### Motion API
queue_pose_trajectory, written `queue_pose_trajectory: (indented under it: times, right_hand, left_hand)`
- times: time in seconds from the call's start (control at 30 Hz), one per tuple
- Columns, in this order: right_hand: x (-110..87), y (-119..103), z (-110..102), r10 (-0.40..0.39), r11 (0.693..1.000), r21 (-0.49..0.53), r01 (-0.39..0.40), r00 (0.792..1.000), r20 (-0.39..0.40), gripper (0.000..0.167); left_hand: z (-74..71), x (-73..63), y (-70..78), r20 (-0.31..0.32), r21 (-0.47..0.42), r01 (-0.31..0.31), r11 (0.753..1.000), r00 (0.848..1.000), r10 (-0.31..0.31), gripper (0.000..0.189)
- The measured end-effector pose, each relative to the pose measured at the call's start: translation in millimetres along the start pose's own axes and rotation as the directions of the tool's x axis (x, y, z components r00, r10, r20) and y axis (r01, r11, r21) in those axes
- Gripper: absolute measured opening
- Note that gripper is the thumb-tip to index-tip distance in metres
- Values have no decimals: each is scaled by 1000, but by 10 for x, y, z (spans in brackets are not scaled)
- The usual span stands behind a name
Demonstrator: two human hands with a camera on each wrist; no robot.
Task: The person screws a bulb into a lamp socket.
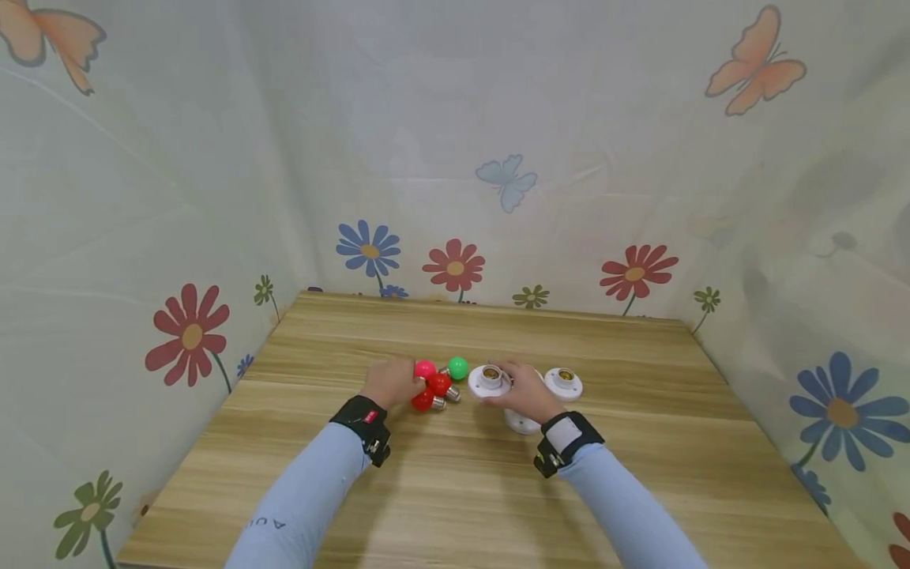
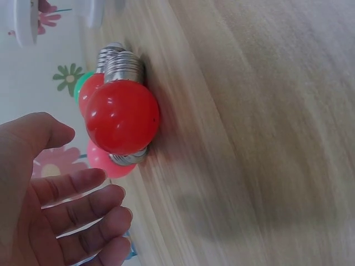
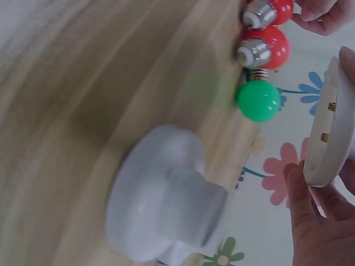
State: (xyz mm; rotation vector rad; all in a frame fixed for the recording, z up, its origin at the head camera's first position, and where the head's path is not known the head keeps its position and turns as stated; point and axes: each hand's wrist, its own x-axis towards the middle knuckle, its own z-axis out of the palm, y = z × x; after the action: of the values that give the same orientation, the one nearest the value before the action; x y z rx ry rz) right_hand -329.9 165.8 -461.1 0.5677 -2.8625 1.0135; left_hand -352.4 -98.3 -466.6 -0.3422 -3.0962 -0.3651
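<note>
My left hand (image 1: pixel 392 382) hovers beside a cluster of small bulbs, its fingers loosely spread and apart from them in the left wrist view. Nearest to it lies a red bulb (image 2: pixel 122 117) with a silver screw base. A second red bulb (image 1: pixel 440 384), a pink bulb (image 1: pixel 424 370) and a green bulb (image 1: pixel 458 367) lie close around it. My right hand (image 1: pixel 524 390) grips a round white lamp holder (image 1: pixel 479 386) by its rim, raised off the table. In the right wrist view brass contacts show on that holder's underside.
Another white lamp holder (image 1: pixel 564 385) stands on the wooden table (image 1: pixel 455 498) to the right of my right hand. One more holder (image 1: pixel 523 423) sits partly hidden under that hand. A flower-printed cloth (image 1: pixel 426 134) walls off the table's back and sides.
</note>
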Motion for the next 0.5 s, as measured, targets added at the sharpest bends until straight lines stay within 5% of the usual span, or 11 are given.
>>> queue_pose_trajectory:
  times: [0.27,0.5]
  right_hand:
    - [12,72,128,67,997,27,-67,998,-8,70]
    - [2,128,246,57,997,54,-56,998,-18,69]
  left_hand:
    - [24,133,-17,-33,-71,37,997,999,-40,23]
    - [161,358,-23,-108,-259,187,947,969,-221,46]
